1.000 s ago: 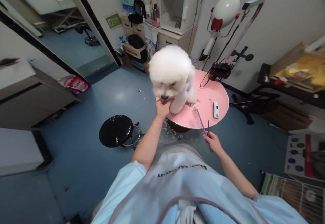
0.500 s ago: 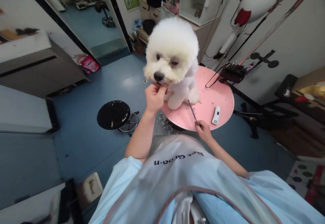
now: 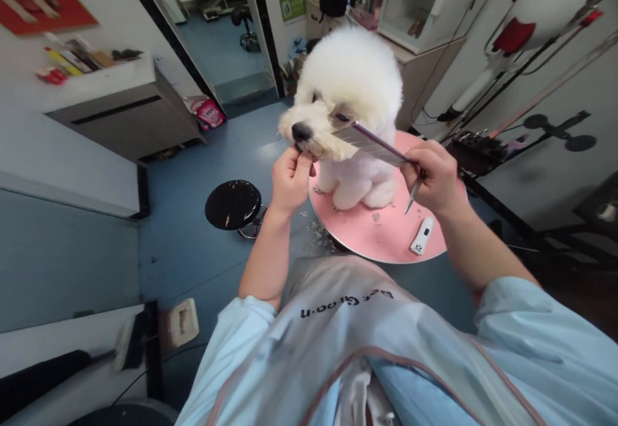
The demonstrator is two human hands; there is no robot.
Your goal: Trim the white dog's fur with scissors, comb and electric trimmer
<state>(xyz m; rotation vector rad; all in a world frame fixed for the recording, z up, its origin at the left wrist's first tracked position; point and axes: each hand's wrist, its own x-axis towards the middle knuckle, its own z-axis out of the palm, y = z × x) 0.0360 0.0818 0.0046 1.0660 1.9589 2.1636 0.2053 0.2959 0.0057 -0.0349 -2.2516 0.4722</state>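
A fluffy white dog [image 3: 350, 72] with a rounded trimmed head sits on the pink round grooming table [image 3: 367, 239], its muzzle pointing left. Under its chin, my left hand [image 3: 290, 178] is closed in a pinch on the chin hair. My right hand [image 3: 433, 172] grips a grooming comb [image 3: 381, 141], whose teeth lie against the cheek fur just below the dog's eye. From beneath the same hand sticks out a slim pointed metal tool [image 3: 412, 195]; its other end is hidden in my fingers. A white hair clipper [image 3: 421, 236] lies on the table below that hand.
A black round stool [image 3: 233, 204] stands left of the table. Cut hair [image 3: 319, 236] litters the floor by the table edge. A white and red dryer [image 3: 535, 17] hangs at upper right. Cabinets [image 3: 113, 114] line the left wall.
My right hand has lifted the comb from the table's front edge up to the dog's cheek. The dog's head has turned left, and the view has swung left. My left hand stays at the chin.
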